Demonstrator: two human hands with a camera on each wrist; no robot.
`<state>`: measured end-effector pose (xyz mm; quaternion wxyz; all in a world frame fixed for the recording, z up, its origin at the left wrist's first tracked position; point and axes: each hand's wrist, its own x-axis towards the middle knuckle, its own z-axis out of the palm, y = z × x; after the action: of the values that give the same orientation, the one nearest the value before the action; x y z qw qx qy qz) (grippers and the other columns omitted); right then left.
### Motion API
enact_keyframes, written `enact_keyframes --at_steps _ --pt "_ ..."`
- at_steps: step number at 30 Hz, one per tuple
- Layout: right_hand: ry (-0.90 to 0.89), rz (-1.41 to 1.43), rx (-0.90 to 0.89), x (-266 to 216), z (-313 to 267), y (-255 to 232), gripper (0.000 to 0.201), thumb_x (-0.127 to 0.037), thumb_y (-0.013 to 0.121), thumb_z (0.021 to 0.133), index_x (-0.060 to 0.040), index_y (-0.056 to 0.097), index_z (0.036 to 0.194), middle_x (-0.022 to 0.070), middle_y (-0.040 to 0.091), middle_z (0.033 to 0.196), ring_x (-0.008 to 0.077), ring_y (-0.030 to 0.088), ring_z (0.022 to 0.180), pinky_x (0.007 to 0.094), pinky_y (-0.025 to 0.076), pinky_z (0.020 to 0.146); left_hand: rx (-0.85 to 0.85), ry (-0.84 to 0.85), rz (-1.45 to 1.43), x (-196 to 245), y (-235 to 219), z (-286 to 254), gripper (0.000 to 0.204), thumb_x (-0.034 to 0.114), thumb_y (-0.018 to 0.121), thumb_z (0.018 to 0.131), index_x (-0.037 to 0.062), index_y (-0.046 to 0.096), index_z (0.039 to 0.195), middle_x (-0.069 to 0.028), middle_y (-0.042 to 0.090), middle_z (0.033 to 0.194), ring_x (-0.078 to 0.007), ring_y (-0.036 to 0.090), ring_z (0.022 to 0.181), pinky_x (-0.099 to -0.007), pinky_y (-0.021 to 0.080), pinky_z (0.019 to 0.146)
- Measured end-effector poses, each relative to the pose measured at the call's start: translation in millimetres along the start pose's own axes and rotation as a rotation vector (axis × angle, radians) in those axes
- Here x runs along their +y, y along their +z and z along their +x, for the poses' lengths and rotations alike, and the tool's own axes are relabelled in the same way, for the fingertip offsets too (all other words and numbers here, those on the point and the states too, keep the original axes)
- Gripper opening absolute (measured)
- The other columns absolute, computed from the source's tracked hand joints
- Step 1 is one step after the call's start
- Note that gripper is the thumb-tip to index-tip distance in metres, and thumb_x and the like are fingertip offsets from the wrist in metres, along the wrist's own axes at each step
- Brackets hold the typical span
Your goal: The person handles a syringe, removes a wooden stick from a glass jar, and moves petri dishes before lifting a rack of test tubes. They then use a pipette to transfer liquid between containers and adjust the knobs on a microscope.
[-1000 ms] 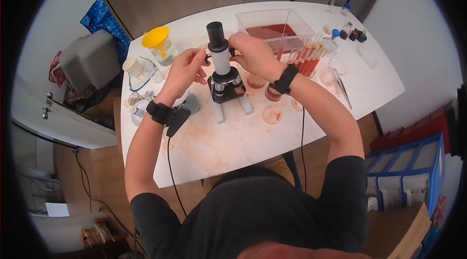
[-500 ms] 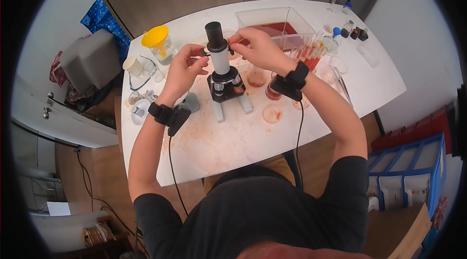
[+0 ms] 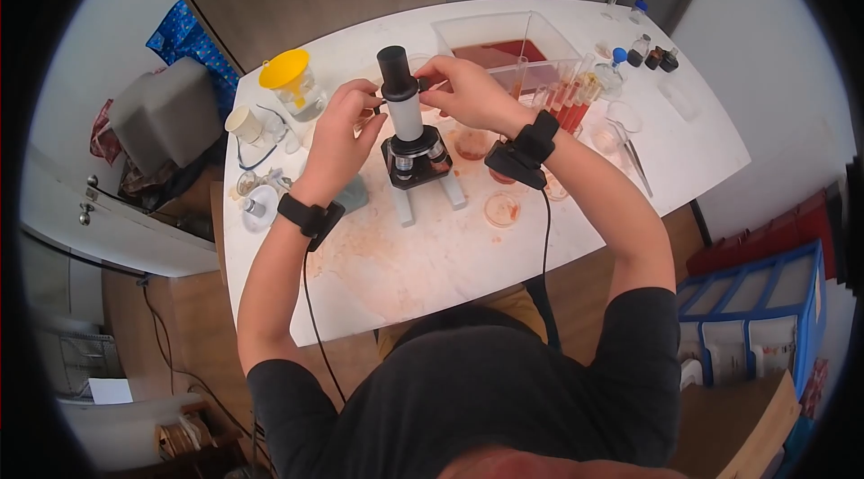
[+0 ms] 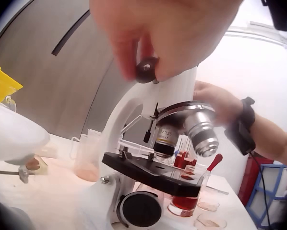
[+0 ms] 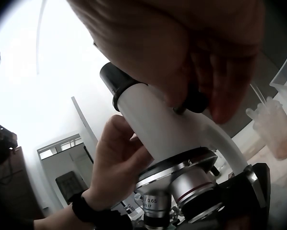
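Observation:
A white and black microscope [image 3: 408, 122] stands upright on the table between both hands. At its left side, the left hand [image 3: 335, 144] pinches a black focus knob [image 4: 147, 70] between thumb and fingers. The right hand [image 3: 475, 99] grips the matching knob [image 5: 197, 99] on the other side of the tube. Below the tube, silver objective lenses [image 4: 201, 135] hang over the black stage [image 4: 155, 178]. The left wrist view also shows a round black disc [image 4: 141, 210] low on the microscope's white base.
Right of the microscope are test tubes [image 3: 565, 101] with red liquid, a clear bin [image 3: 567, 45] and a petri dish [image 3: 501, 210]. Tweezers [image 3: 638, 166] lie farther right. A yellow funnel [image 3: 284, 70], a white cup [image 3: 244, 124] and glasses stand on the left of the stained table [image 3: 360, 299].
The right wrist has turned and its fingers have shifted on the knob. The left hand's fingers and thumb have also changed position around their knob. The microscope stays in place.

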<state>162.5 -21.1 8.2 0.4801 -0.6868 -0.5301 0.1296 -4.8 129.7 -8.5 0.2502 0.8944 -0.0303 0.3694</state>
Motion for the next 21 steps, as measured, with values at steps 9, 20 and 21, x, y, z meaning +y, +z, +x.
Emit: enact_keyframes --at_steps 9,20,21 --pt "-0.206 -0.309 0.106 -4.0 -7.5 7.8 0.028 -0.001 0.071 0.078 -0.0015 0.058 0.102 0.0146 0.066 0.097 0.0248 0.066 0.086 0.0344 0.052 0.074 -0.058 -0.500 -0.550 -12.7 -0.3 3.0 0.028 0.008 0.060 0.094 -0.0020 0.054 0.119 -0.0102 0.065 0.106 -0.0152 0.065 0.094 -0.0285 0.054 0.082" --pt "0.064 0.076 0.017 -6.9 -9.0 0.7 0.024 -0.012 0.061 0.091 -0.0011 0.057 0.112 0.0112 0.066 0.101 0.0194 0.067 0.082 0.0313 0.053 0.071 -0.100 -0.398 -0.254 -8.8 -2.0 1.5 0.026 0.004 0.062 0.092 -0.0011 0.054 0.116 -0.0095 0.065 0.104 -0.0149 0.064 0.097 -0.0292 0.052 0.088" --pt "0.106 0.095 0.008 -11.2 -9.7 1.5 0.024 -0.012 0.061 0.091 -0.0007 0.057 0.113 0.0110 0.066 0.101 0.0185 0.066 0.081 0.0304 0.053 0.072 -0.100 -0.393 -0.263 -9.2 -1.8 1.5 0.026 0.004 0.062 0.092 -0.0011 0.054 0.116 -0.0096 0.065 0.104 -0.0150 0.064 0.097 -0.0293 0.052 0.088"
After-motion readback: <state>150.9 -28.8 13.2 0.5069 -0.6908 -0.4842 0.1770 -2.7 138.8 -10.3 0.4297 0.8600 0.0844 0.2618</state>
